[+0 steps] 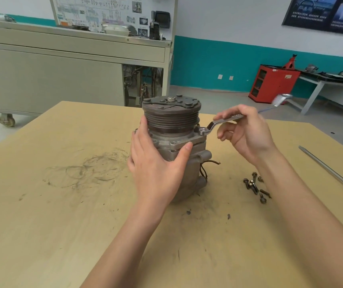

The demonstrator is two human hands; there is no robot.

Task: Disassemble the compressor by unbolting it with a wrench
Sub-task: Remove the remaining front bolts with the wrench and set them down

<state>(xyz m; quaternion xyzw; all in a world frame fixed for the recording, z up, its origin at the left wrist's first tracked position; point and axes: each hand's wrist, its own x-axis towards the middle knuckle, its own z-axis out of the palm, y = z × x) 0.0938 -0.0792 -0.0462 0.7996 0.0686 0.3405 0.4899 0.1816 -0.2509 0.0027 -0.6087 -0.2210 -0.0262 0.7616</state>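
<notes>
A screwdriver (330, 172) is lying on the scuffed table (62, 204) at the right edge of the frame. A grey cart (52, 80) on casters (7, 120) is standing at upper left, with a diagram board (104, 11) rising behind it. At upper right a red cabinet (274, 83) is sitting beside a white bench (314, 96), and a dark poster (324, 13) is hanging on the wall (228, 21) above.

Nothing legible is on offer right now: print is seen on the white diagram board (96, 11), on the dark poster (324, 15) and stamped along the wrench (224, 120), all of it blurred beyond reading.
</notes>
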